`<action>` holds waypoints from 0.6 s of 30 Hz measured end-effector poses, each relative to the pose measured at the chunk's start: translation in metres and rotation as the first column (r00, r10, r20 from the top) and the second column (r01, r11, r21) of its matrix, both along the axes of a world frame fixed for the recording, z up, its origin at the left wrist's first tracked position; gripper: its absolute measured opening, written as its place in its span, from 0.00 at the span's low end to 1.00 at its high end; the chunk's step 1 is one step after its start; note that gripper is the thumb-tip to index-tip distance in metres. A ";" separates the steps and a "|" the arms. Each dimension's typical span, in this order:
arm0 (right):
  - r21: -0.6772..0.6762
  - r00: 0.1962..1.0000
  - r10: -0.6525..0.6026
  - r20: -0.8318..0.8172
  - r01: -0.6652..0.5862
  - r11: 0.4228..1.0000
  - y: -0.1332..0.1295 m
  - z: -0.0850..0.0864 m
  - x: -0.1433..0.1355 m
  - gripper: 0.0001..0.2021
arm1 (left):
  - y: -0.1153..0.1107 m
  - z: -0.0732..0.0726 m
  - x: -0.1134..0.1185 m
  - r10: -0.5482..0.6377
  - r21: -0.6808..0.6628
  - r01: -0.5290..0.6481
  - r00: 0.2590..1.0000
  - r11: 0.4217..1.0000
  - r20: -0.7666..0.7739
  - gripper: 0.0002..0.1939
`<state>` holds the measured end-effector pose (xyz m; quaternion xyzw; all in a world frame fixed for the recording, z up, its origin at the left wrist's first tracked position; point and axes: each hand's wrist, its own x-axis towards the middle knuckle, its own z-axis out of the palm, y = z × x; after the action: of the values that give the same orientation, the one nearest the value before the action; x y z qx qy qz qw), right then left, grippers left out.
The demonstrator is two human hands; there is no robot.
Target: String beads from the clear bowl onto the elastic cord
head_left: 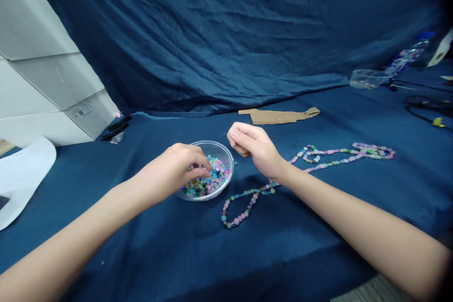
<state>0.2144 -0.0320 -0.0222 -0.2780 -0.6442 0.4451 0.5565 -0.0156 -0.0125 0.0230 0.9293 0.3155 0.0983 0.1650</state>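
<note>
My left hand (187, 163) reaches over the near left rim of a clear plastic bowl (230, 177). Its thumb and fingertips are slightly apart, just above the small pink, blue, green and clear beads (215, 180) inside; I see nothing held between them. To the right of the bowl, my right hand (253, 144) is raised with its fingers curled closed in a pinch. What it grips is too fine or hidden to make out. A long strand of multicoloured beads (240, 218) lies looped on the cloth, passing beneath my right wrist and stretching to the right.
Dark blue cloth (159, 250) covers the table and hangs behind. A torn cardboard strip (279, 117) lies beyond my right hand. White boxes (42, 75) stand at left. A clear tub (368, 79), a bottle (410, 54) and black cables (424, 104) are at far right. One blue bead (236, 163) sits beside the bowl.
</note>
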 end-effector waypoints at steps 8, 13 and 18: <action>0.234 0.933 -0.112 0.342 0.031 0.972 -0.015 -0.008 -0.012 0.18 | -0.028 -0.021 -0.013 0.248 -0.189 -0.190 0.899 0.963 0.360 0.09; 0.328 0.908 -0.158 0.388 0.025 0.944 -0.016 -0.020 -0.019 0.13 | -0.031 -0.032 -0.019 0.146 -0.130 -0.087 0.819 0.988 0.555 0.06; 0.394 0.916 -0.168 0.365 0.012 0.919 -0.021 -0.023 -0.022 0.11 | -0.043 -0.032 -0.023 0.307 -0.346 -0.085 0.686 0.934 0.660 0.10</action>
<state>0.1924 -0.0534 -0.0448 -0.2767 -0.8029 0.2192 0.4803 -0.0389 -0.0550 -0.0090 0.7468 0.3379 0.4154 0.3944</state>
